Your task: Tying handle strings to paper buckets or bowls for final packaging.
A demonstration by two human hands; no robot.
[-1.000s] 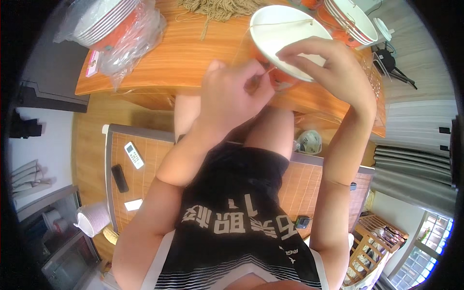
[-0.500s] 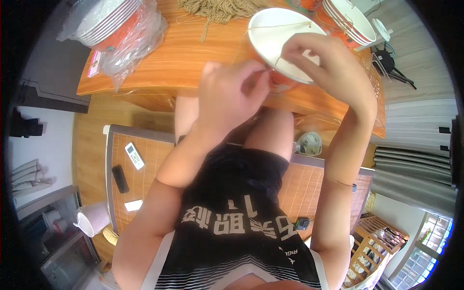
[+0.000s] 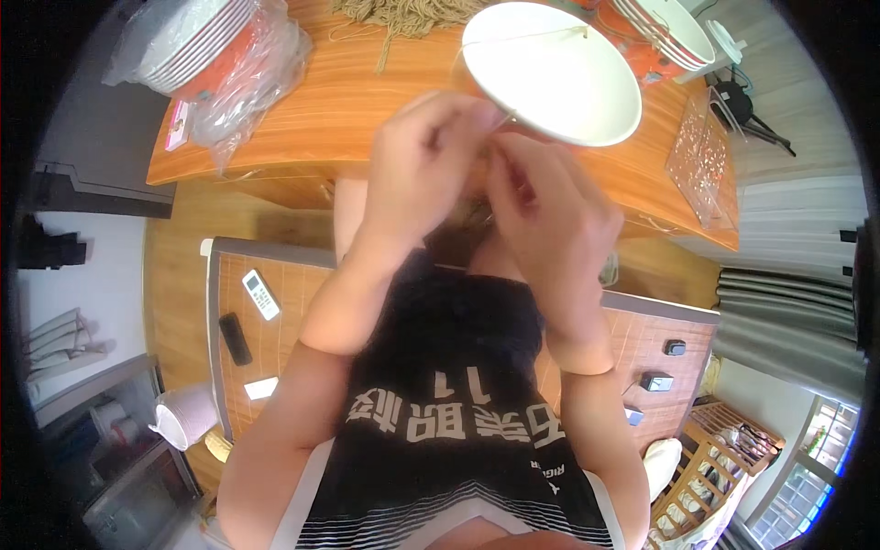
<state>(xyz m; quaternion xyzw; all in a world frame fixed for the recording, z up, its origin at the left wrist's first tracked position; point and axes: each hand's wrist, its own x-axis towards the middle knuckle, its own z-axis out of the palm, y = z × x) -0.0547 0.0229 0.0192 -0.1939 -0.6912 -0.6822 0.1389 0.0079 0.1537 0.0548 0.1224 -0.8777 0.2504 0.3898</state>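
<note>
A paper bucket (image 3: 559,92), white inside, stands tilted on the table with its mouth towards me. A thin tan cord (image 3: 536,38) runs from its far rim across the mouth. At the near-left rim my left hand (image 3: 412,170) is closed, thumb and forefinger pinching the cord's end. My right hand (image 3: 555,220) is beside it, just below the rim, its fingers also pinched together on the cord. The fingertips of both hands almost touch, and motion blurs them. Most of the bucket's outer wall is hidden.
On the wooden table (image 3: 357,101) lies a bundle of tan cords (image 3: 412,14). Stacked buckets (image 3: 206,69) in a clear plastic bag (image 3: 238,115) stand at the left. Another bucket stack (image 3: 655,46) is at the far right, with a clear speckled sheet (image 3: 701,165) near the right edge.
My right hand has moved down and left from above the bucket's mouth to beside my left hand. The bucket's mouth is now in full view, shifted slightly upward.
</note>
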